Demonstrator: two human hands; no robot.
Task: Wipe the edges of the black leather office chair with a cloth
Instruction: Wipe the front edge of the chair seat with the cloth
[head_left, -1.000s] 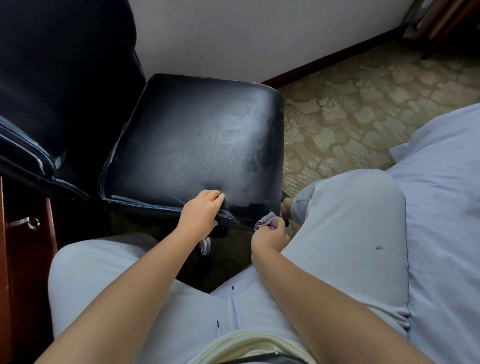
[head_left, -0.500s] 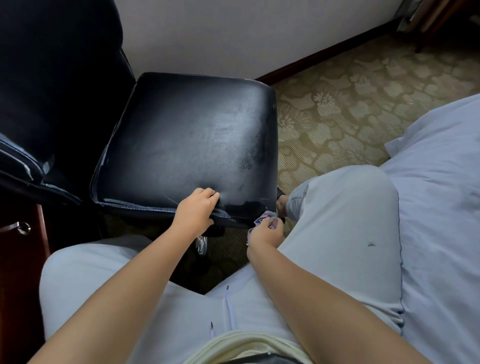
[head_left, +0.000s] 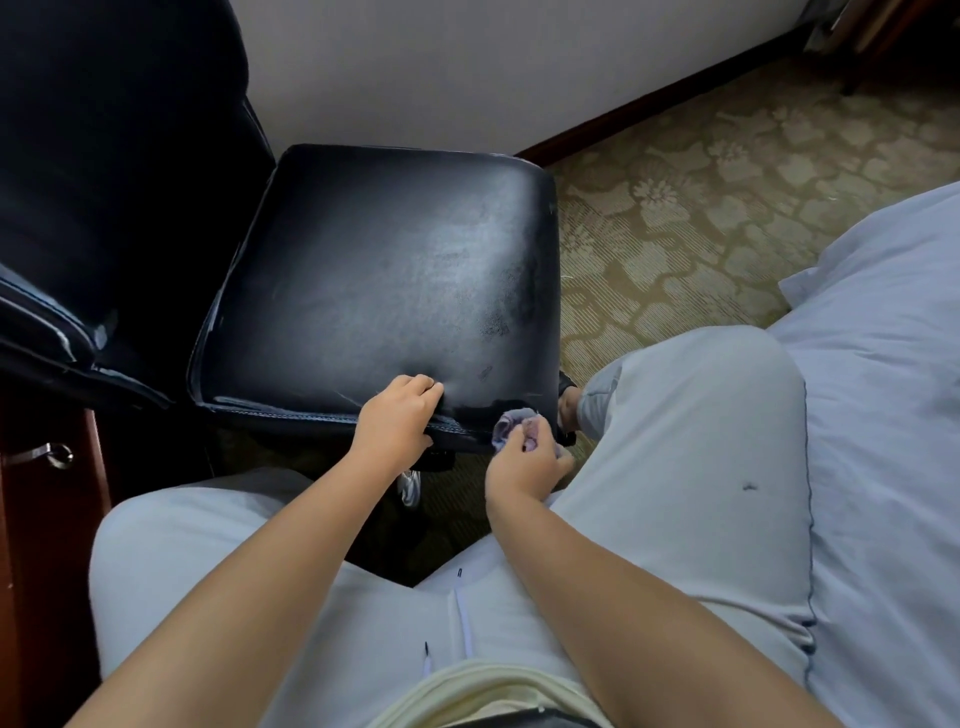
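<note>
Left hand grips the black chair seat's front edge; right hand pinches the bunched cloth there. Patterned carpet upper right, bed right.

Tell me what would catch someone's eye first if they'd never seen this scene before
The big black leather seat of the office chair fills the middle of the view, its surface dull with pale scuffs and a dark smear near the front right corner. At its near edge the left hand grips the stitched rim, while the right hand holds a small purplish cloth against the corner. A patterned beige carpet spreads to the right, beside pale blue bedding.
</note>
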